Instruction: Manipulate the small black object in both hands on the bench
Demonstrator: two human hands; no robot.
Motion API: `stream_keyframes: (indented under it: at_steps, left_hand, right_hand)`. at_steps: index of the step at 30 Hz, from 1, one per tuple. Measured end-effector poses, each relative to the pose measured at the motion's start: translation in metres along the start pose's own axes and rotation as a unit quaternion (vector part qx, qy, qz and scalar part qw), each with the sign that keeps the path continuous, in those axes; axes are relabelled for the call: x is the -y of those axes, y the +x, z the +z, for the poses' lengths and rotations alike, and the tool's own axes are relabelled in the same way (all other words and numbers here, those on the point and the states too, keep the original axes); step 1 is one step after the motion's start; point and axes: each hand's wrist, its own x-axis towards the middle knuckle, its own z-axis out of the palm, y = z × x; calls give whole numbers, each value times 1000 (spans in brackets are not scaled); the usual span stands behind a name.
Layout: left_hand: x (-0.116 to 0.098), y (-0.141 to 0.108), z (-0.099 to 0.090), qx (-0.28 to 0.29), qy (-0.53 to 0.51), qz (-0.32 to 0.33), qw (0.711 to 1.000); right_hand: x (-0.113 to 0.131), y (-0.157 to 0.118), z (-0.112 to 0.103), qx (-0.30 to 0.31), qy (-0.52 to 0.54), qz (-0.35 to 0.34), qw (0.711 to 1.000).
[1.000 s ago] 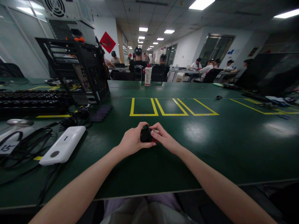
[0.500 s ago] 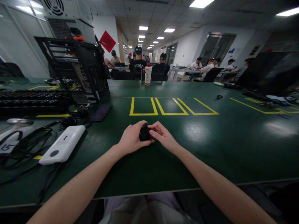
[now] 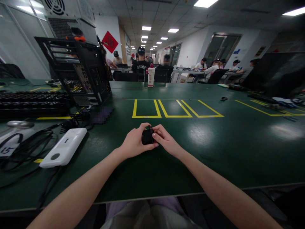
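Between my hands is a small black rounded object, like a little case; its exact kind does not show. My left hand is curved around its left side, with the thumb along the near edge and the fingers over the far edge. The fingertips of my right hand pinch its right side, the thumb on the face turned to me. Part of the object is hidden behind the fingers. Both hands are low over the green table, short of the yellow tape outlines.
On the left lie a white power bank-like device and black cables. Behind them stands an open black computer case. A white bottle is at the back. A small dark round part lies right of the tape. Several people sit farther off.
Both hands stay in nearly the same place around the black object. The object and my fingers have shifted very slightly.
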Motion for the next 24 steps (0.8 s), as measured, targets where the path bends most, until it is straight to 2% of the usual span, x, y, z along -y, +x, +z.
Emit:
stream_keyframes:
  at_steps: [4,8,15,20,24]
  left_hand:
    - [-1,0,1,13,-65,-30,997]
    - [1,0,1,20,-93,-39,995]
    - [1,1,-3,24,-36,-37,998]
    - [-1,1,-3,24,2,-13,1000]
    - [1,1,-3,18,10,-15,1000]
  right_hand:
    - [1,0,0,-15,-29,-27,999]
    - [1,-1,-2,1,-24,-41,999]
    - [-1,0,-5,20,33,-22,999]
    - [0,2,-2,-27,40,-18,999]
    - [-2,3,0,-20,58,33,998]
